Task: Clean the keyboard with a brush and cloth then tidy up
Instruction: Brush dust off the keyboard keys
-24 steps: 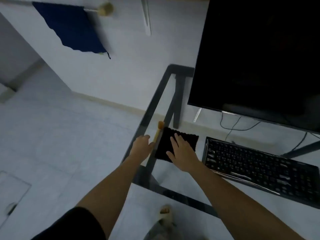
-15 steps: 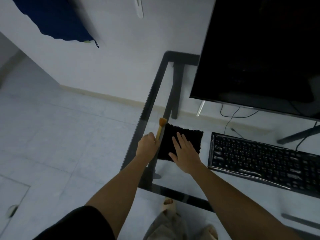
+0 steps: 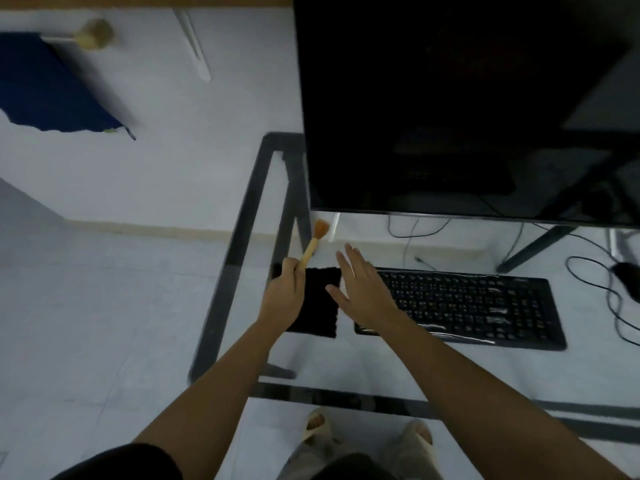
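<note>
A black keyboard (image 3: 478,306) lies on the glass desk (image 3: 242,244) below the monitor. A black cloth (image 3: 320,303) lies flat on the glass just left of the keyboard. My left hand (image 3: 285,296) grips the wooden handle of a small brush (image 3: 315,242), whose orange bristles point up and away, above the cloth's left part. My right hand (image 3: 363,289) hovers open with fingers spread over the keyboard's left end and the cloth's right edge, holding nothing.
A large dark monitor (image 3: 467,105) fills the upper right. Cables (image 3: 595,282) and a dark mouse (image 3: 628,278) lie at the right. The desk's black frame (image 3: 346,400) runs along its front. A blue cloth (image 3: 48,88) hangs on the wall at the left.
My right hand has lifted off the cloth and moved right toward the keyboard. My left hand has raised the brush, and the view has shifted right.
</note>
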